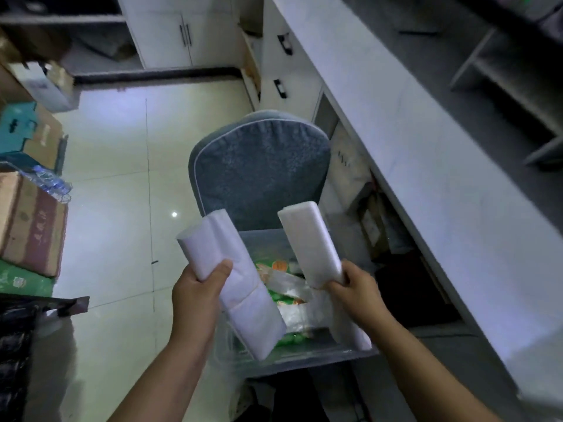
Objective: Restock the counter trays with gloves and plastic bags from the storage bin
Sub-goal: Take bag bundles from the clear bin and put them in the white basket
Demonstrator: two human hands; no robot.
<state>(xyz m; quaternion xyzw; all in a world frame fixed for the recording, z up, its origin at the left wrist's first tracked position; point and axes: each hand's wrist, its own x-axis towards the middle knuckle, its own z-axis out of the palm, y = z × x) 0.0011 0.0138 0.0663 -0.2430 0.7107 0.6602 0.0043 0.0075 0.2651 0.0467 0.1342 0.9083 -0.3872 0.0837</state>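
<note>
My left hand [198,289] grips a long white pack of plastic bags [225,269], held at an angle above the clear storage bin [304,359]. My right hand [355,284] holds a second white pack [309,242] upright over the bin's right side. The bin sits on a blue cushioned chair [259,172]. Inside it lie clear plastic packs [289,284] and green and orange packets. The white counter [426,147] runs along the right; no trays are visible on it.
Cardboard boxes [30,226] are stacked at the left, with a black bag [18,345] below them. White cabinets [170,32] stand at the back. Open shelves under the counter hold dark items. Pale tiled floor [122,208] lies between chair and boxes.
</note>
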